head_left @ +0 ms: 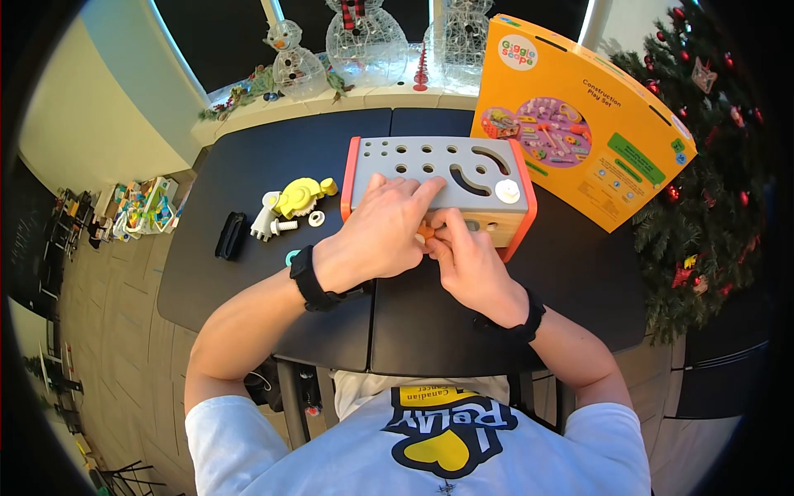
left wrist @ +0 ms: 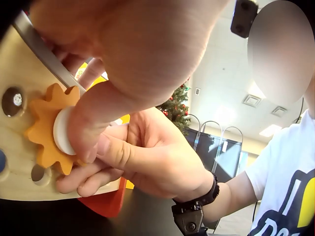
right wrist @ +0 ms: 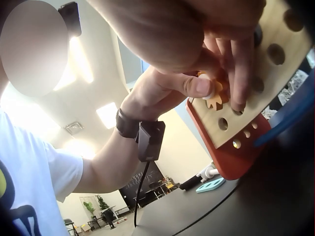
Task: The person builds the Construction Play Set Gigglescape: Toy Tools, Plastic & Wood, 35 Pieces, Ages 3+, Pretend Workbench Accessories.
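Note:
On the black table stands a toy workbench [head_left: 437, 149] with a grey perforated top, a light wood front and red end panels. An orange toy gear [left wrist: 47, 123] lies against the wood front, with a round white cap [left wrist: 61, 130] at its centre. My left hand [head_left: 385, 223] reaches over the bench's top edge, fingers on the grey panel, while its thumb presses the white cap. My right hand [head_left: 473, 260] pinches at the gear's right side, thumb beside the left thumb. Part of the gear is hidden behind the fingers.
Left of the bench lie yellow toy pieces [head_left: 299, 198], a white bolt [head_left: 287, 225], a white nut [head_left: 316, 218] and a black case-like object [head_left: 231, 236]. A white knob [head_left: 507, 192] sits on the bench top. Behind it stands an orange box [head_left: 579, 91], near a decorated tree [head_left: 703, 190].

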### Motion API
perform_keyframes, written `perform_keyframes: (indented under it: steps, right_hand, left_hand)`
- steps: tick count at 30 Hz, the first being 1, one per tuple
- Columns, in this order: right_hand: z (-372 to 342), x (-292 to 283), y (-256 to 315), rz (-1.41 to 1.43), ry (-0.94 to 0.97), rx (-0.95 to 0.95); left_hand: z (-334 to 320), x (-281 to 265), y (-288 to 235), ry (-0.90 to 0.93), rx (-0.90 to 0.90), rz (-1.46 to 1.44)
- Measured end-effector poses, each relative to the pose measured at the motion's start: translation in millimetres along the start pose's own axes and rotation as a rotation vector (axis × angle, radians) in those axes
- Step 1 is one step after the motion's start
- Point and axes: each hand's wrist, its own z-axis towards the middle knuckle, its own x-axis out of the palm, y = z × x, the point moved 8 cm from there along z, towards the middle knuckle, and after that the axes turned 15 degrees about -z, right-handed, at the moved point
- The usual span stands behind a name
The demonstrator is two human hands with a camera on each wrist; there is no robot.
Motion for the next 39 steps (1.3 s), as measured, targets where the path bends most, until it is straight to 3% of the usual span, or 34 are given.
perform_keyframes:
  steps: [7, 9, 14, 19, 21, 23, 25, 26, 30, 36, 39]
  right_hand:
    - [-6.5, -2.5, -8.7, -0.114, 0.050, 0.043]
    - [-7.6, -16.7, -0.2, -0.045, 0.004, 0.019]
    - [-0.4, -89.4, 28.1, -0.425, -0.285, -0.165]
    - [15.7, -107.6, -15.5, -0.642, -0.182, -0.107]
    - [18.0, -101.2, -33.1, -0.614, -0.077, -0.071]
    - [20.6, -92.0, -44.1, -0.510, 0.046, -0.043]
    - [24.2, -89.7, -55.0, -0.509, 0.068, -0.055]
    - [27.0, -89.2, -58.5, -0.510, 0.079, -0.062]
    - [32.5, -89.6, -60.7, -0.508, 0.108, -0.077]
    - [33.4, -91.4, -57.7, -0.479, 0.137, -0.089]
    - [33.7, -92.9, -57.3, -0.473, 0.152, -0.097]
  left_hand:
    - [-13.2, -4.7, -2.7, -0.074, 0.121, 0.059]
    - [-20.1, -6.3, -6.7, -0.110, 0.156, 0.080]
    - [-38.6, -27.5, -9.9, -0.246, 0.293, 0.004]
    - [-58.2, -98.1, 70.7, -0.575, 0.082, -0.118]
    - [-74.0, -117.4, 143.2, -0.548, -0.320, -0.142]
    - [-92.5, -129.1, 202.6, -0.519, -0.403, 0.093]
    - [-114.5, -125.1, 250.6, -0.412, -0.603, 0.276]
    - [-119.9, -125.7, 260.9, -0.358, -0.702, 0.367]
    - [-129.4, -117.6, 281.2, -0.160, -0.987, 0.259]
    - [-125.2, -112.3, 286.2, -0.112, -0.926, 0.337]
    - [-126.2, -120.9, 292.8, -0.229, -0.889, 0.463]
